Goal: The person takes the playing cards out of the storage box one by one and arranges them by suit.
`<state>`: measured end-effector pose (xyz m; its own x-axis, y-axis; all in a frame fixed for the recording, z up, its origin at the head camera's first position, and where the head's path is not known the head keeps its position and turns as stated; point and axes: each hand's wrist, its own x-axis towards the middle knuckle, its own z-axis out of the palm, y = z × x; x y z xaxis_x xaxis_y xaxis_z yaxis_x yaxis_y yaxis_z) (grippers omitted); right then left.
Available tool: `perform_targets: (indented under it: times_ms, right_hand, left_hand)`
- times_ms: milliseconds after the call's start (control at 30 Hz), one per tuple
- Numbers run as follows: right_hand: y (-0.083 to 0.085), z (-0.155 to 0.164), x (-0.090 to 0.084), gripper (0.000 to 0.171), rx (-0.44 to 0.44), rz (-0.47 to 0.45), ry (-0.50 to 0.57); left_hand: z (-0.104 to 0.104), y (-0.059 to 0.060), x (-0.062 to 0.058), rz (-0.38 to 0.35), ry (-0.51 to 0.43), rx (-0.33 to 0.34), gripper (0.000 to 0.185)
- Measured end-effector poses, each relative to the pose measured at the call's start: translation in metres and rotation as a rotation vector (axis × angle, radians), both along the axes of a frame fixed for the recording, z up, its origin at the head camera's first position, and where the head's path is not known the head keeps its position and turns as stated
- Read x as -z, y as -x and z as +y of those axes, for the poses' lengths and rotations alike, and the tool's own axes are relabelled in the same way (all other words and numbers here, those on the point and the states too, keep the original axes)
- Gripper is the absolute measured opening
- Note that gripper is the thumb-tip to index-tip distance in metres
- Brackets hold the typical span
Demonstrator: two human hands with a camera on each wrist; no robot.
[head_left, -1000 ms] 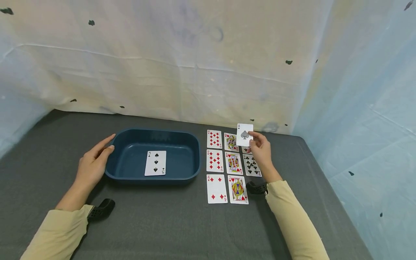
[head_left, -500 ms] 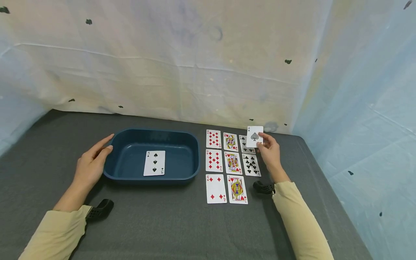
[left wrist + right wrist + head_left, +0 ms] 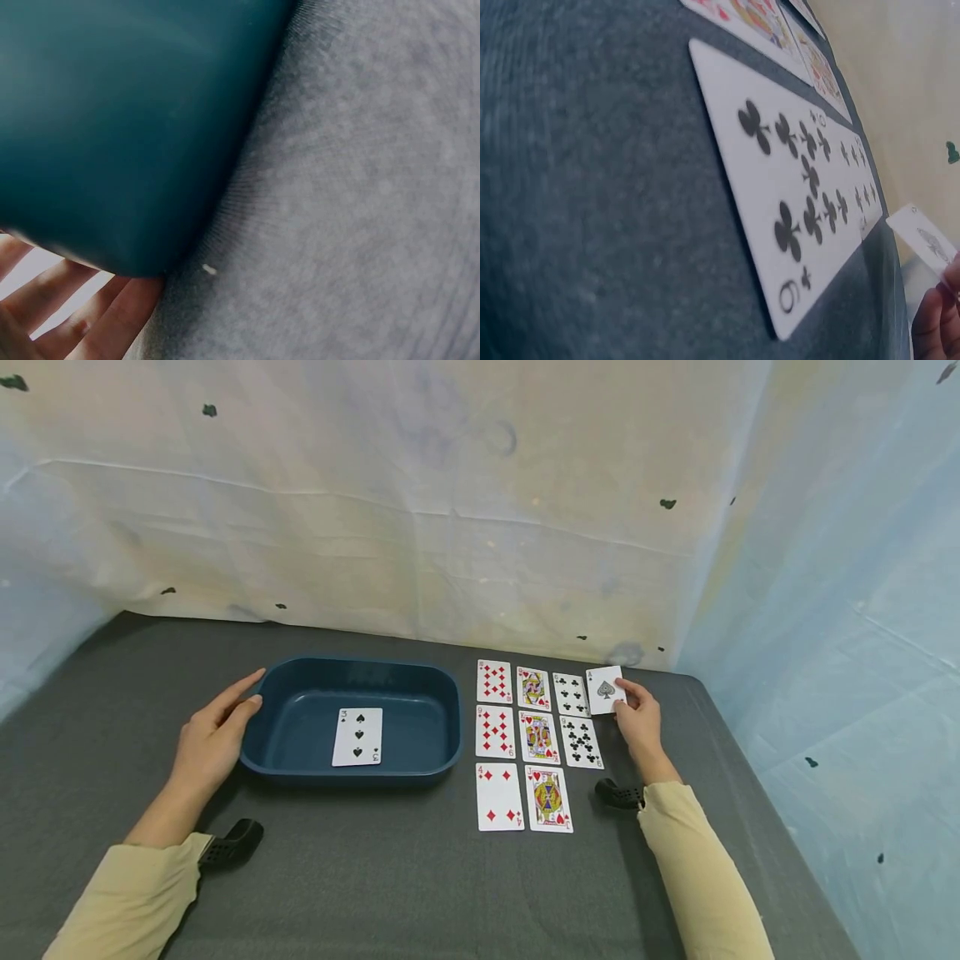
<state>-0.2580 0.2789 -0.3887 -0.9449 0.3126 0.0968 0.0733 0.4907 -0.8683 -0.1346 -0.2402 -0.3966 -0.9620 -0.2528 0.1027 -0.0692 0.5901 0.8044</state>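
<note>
Grey felt covers the table (image 3: 390, 877), with a pale, creased sheet (image 3: 420, 510) hanging behind it. Nearest the person, a four of diamonds (image 3: 499, 797) and a jack of hearts (image 3: 549, 799) lie face up side by side. Beyond them sits a dark blue tray (image 3: 442, 693) holding a single card, a three of spades (image 3: 357, 737), face up on its floor. The left hand (image 3: 213, 739) rests against the tray's left wall, fingers straight and together, gripping nothing; the left wrist view shows fingertips (image 3: 120, 315) just under the tray's rounded corner.

To the right of the tray the middle row holds a nine of diamonds (image 3: 495, 732), a king of hearts (image 3: 538, 736) and a nine of clubs (image 3: 582, 742); the far row holds a ten of diamonds (image 3: 494, 682), a queen (image 3: 532, 687) and a black club card (image 3: 570, 695) (its number is too small to read).

Compared with a second ago, the ace of spades (image 3: 605, 690) has travelled rightward and come down: it was lifted above the queen, and now it sits low at the right end of the far row, just beside the club card. The right hand (image 3: 639, 722) pinches the ace at its right edge between thumb and fingertips, the card reaching left from the grip; whether it touches the felt I cannot tell.
</note>
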Motion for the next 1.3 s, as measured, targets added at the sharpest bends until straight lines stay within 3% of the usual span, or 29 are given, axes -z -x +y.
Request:
perform_targets:
  times_ms: [367,667,933,1100,1300]
  right_hand:
    - [0.004,0.007,0.004,0.048,0.057,-0.072,-0.056]
    - [0.010,0.014,0.007,0.046,0.010,-0.184,-0.263]
    - [0.012,0.014,0.002,0.042,-0.066,-0.216,-0.441]
    - [0.008,0.013,0.004,0.042,-0.089,-0.197,-0.470]
    - [0.003,0.012,0.003,0.043,-0.107,-0.151,-0.423]
  left_hand:
    - [-0.001,0.001,-0.001,-0.003,-0.022,-0.001,0.052]
    - [0.000,0.002,0.000,-0.004,-0.013,-0.004,0.051]
    - [0.001,0.002,-0.001,-0.002,-0.039,-0.005,0.051]
    - [0.002,0.002,0.000,0.003,-0.039,-0.001,0.051]
    - [0.000,0.001,0.000,0.000,-0.017,-0.009,0.052]
